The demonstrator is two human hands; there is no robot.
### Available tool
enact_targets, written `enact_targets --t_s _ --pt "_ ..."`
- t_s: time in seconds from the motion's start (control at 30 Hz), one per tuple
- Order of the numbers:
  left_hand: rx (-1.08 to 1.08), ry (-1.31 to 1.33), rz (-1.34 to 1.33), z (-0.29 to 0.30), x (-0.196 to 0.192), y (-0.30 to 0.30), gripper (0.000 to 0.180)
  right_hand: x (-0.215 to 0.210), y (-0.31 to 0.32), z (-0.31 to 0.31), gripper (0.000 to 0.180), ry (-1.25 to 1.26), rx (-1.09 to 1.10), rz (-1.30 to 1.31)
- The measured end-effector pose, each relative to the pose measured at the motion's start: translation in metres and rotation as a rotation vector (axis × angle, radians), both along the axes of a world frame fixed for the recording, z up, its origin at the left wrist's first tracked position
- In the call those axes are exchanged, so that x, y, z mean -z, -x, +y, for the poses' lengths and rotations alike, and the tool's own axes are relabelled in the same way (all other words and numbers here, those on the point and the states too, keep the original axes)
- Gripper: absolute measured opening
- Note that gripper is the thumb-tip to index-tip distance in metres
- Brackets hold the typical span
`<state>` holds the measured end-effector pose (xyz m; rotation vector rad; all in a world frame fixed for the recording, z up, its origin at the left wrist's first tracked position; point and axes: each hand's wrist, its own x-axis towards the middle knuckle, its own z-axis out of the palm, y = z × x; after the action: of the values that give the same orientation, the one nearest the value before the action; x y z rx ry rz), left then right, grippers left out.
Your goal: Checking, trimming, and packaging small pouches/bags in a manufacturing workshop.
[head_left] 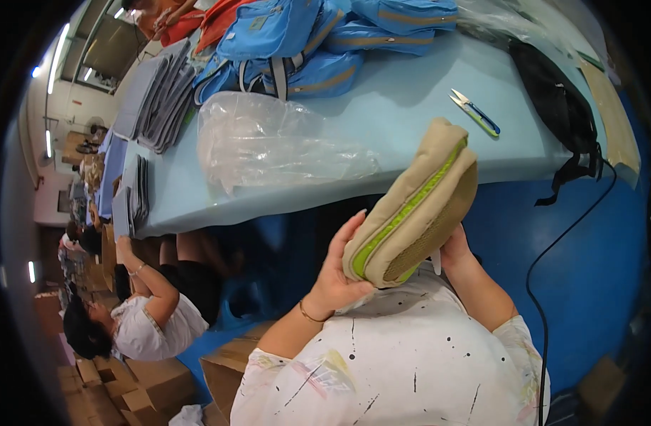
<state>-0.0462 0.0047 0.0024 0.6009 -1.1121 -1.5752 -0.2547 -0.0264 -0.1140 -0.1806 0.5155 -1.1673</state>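
Observation:
I hold a beige pouch [418, 206] with a bright green zipper band up in front of me, tilted on its side, below the edge of a light blue table [410, 99]. My left hand [334, 273] grips its lower left end, thumb raised along the side. My right hand [456, 248] supports it from behind on the right, with its fingers mostly hidden by the pouch. My white, paint-speckled shirt fills the lower middle of the view.
On the table lie crumpled clear plastic bags [268, 145], a pile of blue backpacks [304, 42], thread snips [476, 112], a black waist bag [556, 106] and stacks of grey fabric [158, 99]. A black cable [545, 263] hangs at right. A seated person [151, 312] and cardboard boxes [137, 387] are at left.

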Motion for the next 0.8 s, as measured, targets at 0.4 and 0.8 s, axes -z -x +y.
enact_targets --t_s 0.4,0.8 --pt "-0.373 -0.195 0.009 -0.037 -0.023 -0.015 0.027 -0.066 0.007 -0.006 0.039 -0.084 0.116 0.358" --pt "-0.174 0.001 0.056 -0.028 -0.027 -0.005 0.042 -0.065 -0.002 -0.028 0.033 -0.132 0.131 0.102"
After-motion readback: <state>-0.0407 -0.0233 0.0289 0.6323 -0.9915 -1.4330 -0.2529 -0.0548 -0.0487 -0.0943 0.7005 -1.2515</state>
